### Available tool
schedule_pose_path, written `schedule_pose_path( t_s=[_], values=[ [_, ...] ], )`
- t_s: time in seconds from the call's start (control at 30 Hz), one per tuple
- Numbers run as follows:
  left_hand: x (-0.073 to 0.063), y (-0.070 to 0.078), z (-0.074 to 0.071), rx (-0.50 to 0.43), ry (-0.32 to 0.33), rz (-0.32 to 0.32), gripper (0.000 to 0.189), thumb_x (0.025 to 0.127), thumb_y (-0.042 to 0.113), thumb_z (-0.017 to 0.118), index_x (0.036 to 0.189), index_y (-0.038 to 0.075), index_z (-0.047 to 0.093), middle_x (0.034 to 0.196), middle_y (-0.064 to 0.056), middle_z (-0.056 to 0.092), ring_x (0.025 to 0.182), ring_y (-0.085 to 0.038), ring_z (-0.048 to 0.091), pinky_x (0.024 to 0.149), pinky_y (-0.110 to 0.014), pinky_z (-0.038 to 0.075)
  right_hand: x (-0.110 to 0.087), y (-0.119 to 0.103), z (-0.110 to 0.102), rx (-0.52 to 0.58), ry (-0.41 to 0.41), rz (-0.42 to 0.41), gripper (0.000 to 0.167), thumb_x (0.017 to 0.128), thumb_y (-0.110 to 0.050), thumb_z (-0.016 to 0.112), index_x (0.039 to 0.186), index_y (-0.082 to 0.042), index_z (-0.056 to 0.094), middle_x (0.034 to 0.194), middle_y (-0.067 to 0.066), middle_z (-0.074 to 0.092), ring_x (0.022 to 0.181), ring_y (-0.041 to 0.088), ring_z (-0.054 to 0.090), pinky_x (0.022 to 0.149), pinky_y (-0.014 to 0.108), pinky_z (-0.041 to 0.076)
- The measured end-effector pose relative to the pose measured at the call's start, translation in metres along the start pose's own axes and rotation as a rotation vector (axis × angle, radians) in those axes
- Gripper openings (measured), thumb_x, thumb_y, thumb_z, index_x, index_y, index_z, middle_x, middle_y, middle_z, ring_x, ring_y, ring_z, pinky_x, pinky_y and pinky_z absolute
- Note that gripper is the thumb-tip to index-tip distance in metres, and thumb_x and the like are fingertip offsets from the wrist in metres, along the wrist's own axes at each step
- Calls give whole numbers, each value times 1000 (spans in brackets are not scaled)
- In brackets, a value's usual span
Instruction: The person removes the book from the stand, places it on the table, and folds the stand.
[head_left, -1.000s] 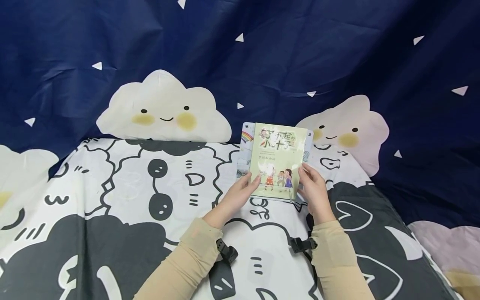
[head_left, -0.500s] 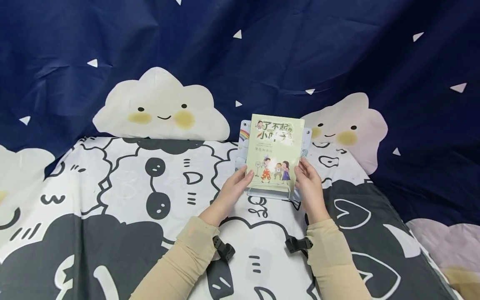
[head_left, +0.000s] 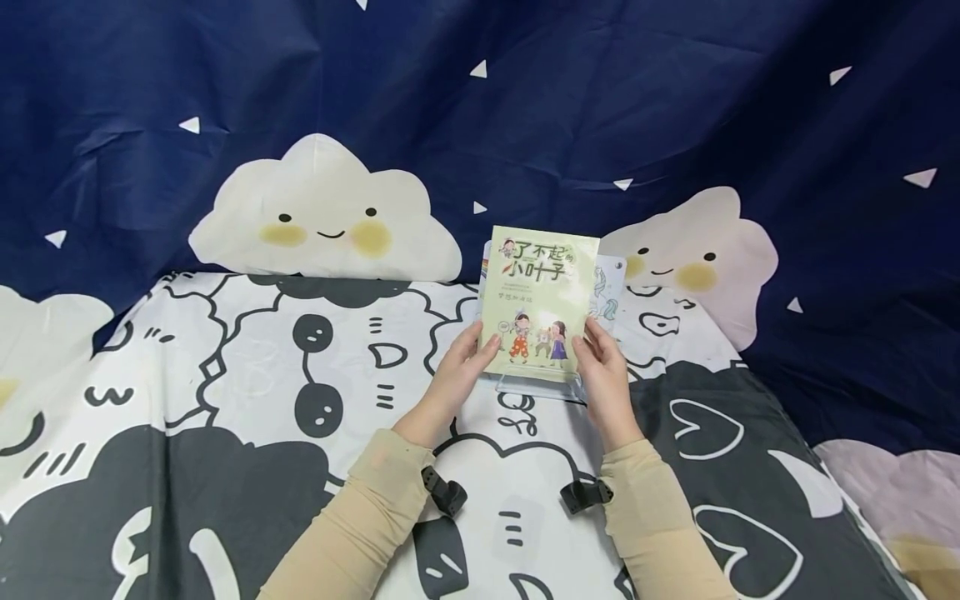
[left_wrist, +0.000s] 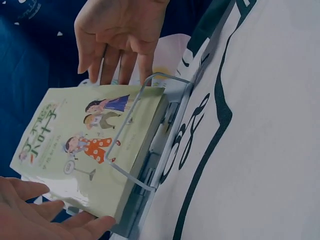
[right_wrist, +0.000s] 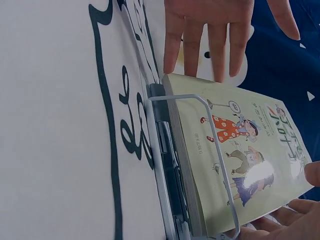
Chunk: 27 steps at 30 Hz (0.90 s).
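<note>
Where the book [head_left: 536, 296] leans: on the stand [head_left: 613, 283], behind its near wire [right_wrist: 218, 150].
Left hand [head_left: 456, 367]: fingers straight at book's left side.
Right hand [head_left: 607, 375]: likewise at right, well apart.

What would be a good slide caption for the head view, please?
Left hand and right hand flank a pale green book on a patterned book stand.

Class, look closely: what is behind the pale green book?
A pale blue printed board shows past both sides of the book. The board's middle is covered and cannot be seen.
</note>
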<state>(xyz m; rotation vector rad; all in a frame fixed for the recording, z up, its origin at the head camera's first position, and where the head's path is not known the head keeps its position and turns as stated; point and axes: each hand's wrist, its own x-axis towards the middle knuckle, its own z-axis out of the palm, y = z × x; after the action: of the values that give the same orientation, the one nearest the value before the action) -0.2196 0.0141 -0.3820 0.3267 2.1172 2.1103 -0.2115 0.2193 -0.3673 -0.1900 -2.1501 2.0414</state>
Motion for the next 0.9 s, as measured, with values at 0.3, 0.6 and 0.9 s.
schedule_pose_path(
  t_s=[0.3,0.6,0.9],
  values=[
    [0,-1,-3,-21,13,-71,72,101,45,48,158,11,23,165,-10,22,148,-34,31,120,-56,26,-1,1,5,-106,18,-32,57,104,-16,50,156,-7,29,163,10,28,150,29,28,122,37,28],
    [1,0,-10,-65,27,-96,71,100,45,50,158,15,24,156,-13,38,142,-32,41,117,-54,32,-3,3,8,-77,16,-65,57,103,-15,53,155,-6,31,162,11,29,149,30,29,121,38,29],
    [2,1,-15,-11,58,-44,72,99,42,52,158,13,23,164,-11,19,141,-34,38,115,-58,31,-7,4,15,-55,-27,-124,60,102,-15,54,155,-5,29,163,13,27,150,29,28,122,37,28]
  ],
)
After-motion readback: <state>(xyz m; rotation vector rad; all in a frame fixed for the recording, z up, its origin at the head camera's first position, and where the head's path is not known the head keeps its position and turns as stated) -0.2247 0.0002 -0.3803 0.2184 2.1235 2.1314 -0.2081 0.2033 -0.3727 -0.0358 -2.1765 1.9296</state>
